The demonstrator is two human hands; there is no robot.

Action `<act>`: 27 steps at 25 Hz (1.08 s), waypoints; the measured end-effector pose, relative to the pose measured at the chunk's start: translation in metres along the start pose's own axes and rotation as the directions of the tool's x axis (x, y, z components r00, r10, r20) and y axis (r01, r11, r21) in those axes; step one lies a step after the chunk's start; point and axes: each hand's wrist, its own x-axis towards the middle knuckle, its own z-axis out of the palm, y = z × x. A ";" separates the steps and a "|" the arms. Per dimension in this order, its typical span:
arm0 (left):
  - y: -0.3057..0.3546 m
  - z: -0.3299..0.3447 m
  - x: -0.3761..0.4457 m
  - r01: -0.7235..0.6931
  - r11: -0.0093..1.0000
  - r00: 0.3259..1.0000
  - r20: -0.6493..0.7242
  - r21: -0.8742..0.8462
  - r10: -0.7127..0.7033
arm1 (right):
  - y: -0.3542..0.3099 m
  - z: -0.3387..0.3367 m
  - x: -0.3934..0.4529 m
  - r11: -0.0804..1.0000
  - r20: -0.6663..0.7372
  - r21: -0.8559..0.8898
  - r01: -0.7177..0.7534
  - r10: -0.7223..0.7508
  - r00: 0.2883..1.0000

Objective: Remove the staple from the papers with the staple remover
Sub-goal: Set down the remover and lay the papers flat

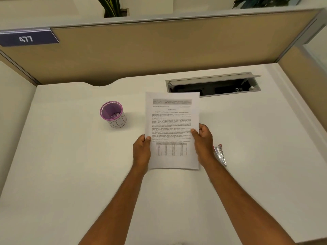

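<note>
A person's two hands hold a set of printed papers (172, 129) above a white desk (70, 165), the sheets upright in portrait position with the long axis running from near to far and the letterhead at the far end. The left hand (141, 151) grips the left edge about two-thirds of the way toward the near end, thumb on the printed face and fingers curled behind the page. The right hand (203, 140) grips the right edge slightly farther away, its thumb pressed flat across the text and its fingers wrapped out of sight behind the sheet. Both forearms reach in from the near edge of the frame, angling inward so that the wrists meet the page on either side. A printed table sits on the page between the two thumbs. No staple can be made out on the sheets at this sharpness.

Just right of the right hand, partly hidden behind the wrist, a slim silvery tool with a touch of red (220, 154) lies on the desk; whether it is the staple remover cannot be told for certain. To the left of the papers and well apart from them stands a small cup with a purple rim (113, 114), something pale lying at the bottom. Beyond the papers, a cable tray (212, 85) is set into the desk with its lid raised. A beige partition (159, 53) closes off the far side, bearing a dark label reading 477 (26, 38).
</note>
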 end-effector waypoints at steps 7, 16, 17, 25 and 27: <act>-0.020 0.000 0.018 0.140 0.980 0.980 -0.163 0.144 -0.116 | 0.034 0.010 0.015 0.938 0.034 -0.345 -0.025 0.039 0.999; -0.014 -0.010 0.012 -0.091 0.821 0.986 -0.064 0.564 0.153 | 0.041 0.008 0.003 0.754 0.170 -0.625 0.203 -0.123 0.978; -0.014 -0.010 0.011 -0.107 0.790 0.983 -0.053 0.604 0.174 | 0.042 0.007 0.001 0.740 0.192 -0.635 0.220 -0.124 0.973; -0.018 -0.010 0.006 -0.249 0.521 0.946 0.089 0.816 0.312 | 0.043 0.007 -0.003 0.544 0.260 -0.787 0.292 -0.137 0.956; -0.020 -0.011 0.007 -0.267 0.484 0.940 0.113 0.833 0.323 | 0.044 0.006 -0.003 0.512 0.284 -0.799 0.315 -0.141 0.948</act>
